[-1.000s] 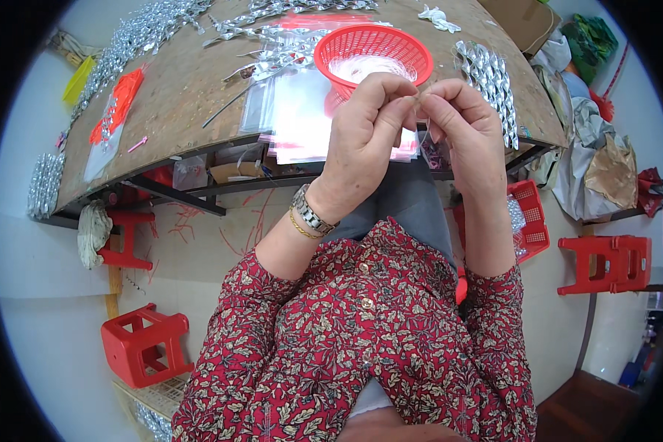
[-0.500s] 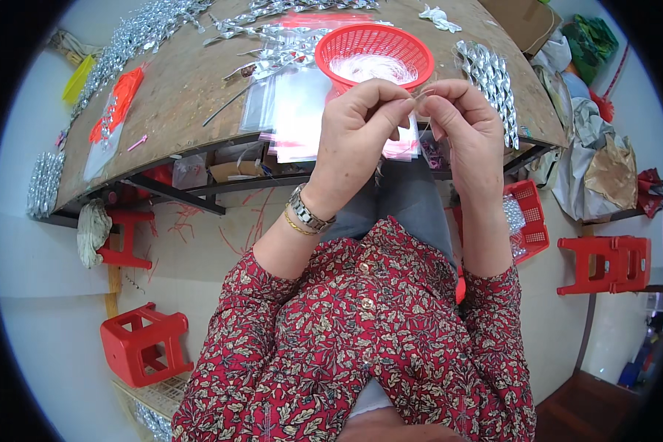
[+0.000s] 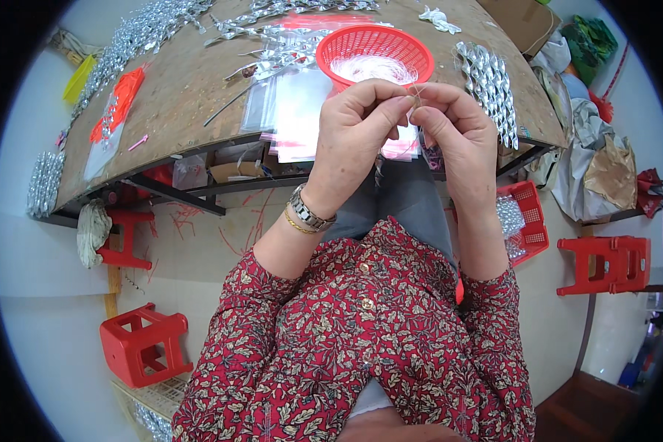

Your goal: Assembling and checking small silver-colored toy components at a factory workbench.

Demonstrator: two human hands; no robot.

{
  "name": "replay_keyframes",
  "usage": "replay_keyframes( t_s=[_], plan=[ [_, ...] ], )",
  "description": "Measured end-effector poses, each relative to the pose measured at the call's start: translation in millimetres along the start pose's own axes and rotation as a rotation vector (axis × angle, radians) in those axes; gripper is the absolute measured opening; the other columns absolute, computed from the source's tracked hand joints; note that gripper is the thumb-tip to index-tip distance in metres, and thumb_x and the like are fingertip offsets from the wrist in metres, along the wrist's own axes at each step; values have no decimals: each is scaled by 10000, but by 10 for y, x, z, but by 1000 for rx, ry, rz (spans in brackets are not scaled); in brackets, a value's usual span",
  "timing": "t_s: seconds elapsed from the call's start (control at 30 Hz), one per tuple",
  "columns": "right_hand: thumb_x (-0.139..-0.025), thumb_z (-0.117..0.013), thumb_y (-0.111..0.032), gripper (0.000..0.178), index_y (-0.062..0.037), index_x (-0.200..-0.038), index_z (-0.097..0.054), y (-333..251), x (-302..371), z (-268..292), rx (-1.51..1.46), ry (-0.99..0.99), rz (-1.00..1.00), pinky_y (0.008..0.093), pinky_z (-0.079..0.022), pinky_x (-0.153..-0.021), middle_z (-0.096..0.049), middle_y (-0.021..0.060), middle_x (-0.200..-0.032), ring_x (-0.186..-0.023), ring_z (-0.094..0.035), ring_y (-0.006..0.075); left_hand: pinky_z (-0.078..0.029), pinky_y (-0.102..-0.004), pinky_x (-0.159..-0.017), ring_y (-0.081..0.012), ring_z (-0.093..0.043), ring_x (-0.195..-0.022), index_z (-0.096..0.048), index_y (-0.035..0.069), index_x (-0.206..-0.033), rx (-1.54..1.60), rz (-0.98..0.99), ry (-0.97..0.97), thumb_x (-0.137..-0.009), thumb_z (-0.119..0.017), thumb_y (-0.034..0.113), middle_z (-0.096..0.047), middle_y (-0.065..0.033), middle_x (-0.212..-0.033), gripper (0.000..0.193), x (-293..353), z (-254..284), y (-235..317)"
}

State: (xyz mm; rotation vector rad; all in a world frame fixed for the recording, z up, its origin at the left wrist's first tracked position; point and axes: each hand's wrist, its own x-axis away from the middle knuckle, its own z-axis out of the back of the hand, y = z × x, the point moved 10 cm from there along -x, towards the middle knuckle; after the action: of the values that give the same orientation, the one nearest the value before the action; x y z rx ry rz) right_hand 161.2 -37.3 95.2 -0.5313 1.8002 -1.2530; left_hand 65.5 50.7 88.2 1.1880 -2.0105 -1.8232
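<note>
In front of the red basket (image 3: 427, 62), my two hands meet with fingertips almost touching. My left hand (image 3: 357, 125) is closed in a pinch, thumb against forefinger, on a fine pale thread (image 3: 417, 93). My right hand (image 3: 460, 132) pinches at the same thread, its loop barely visible between the fingertips. A small piece of silver twisted strip (image 3: 379, 168) hangs just below my left hand; whether the thread joins it I cannot tell. White thread (image 3: 372, 68) fills the basket. Beneath my hands lie clear plastic bags (image 3: 295, 110) at the table's front edge.
Silver twisted strips (image 3: 486, 88) lie in a bundle on the table (image 3: 184, 96) to the right, with more at the back left. An orange-red packet (image 3: 124, 103) lies on the left. Red stools (image 3: 144, 342) stand on the floor, and a red crate (image 3: 530, 221) sits right of my legs.
My right hand has shifted slightly left and its fingertips have drawn closer to my left fingers. A thin loop of thread now shows above the fingertips. My left hand has hardly moved.
</note>
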Motion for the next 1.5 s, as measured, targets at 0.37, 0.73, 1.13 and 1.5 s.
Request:
replay_keyframes(
  t_s=[0.37,0.73,1.13,1.5],
  plan=[
    [-831,-637,-23,212,-8,-1042,-636,-40,17,-15,48,6,29,168,-412,-568,-655,8,-784,-670,-539,25,-432,-172,-555,-39,-534,-629,-664,-8,-914,69,40,-32,-864,-614,97,-615,0,-733,128,5,-11,-26],
    [-828,-637,-21,214,-14,-1042,-639,-100,29,-31,103,2,43,169,-407,-568,-650,-2,-774,-663,-534,22,-386,-175,-517,-46,-521,-605,-666,-5,-942,120,57,-51,-872,-610,73,-625,-13,-748,119,-2,-38,-49],
    [-824,-641,-23,248,-27,-1072,-631,-99,37,-78,102,-34,24,171,-409,-568,-655,-2,-803,-682,-543,22,-422,-162,-507,-36,-536,-601,-665,21,-921,201,112,-89,-866,-628,92,-620,0,-743,98,-6,-40,-119],
    [-823,-651,-34,273,-31,-1094,-617,-115,51,-95,91,-49,18,166,-401,-562,-654,-2,-796,-673,-537,16,-440,-168,-521,-42,-543,-601,-663,26,-930,238,137,-95,-861,-637,94,-643,-13,-782,101,5,-41,-133]
  ],
)
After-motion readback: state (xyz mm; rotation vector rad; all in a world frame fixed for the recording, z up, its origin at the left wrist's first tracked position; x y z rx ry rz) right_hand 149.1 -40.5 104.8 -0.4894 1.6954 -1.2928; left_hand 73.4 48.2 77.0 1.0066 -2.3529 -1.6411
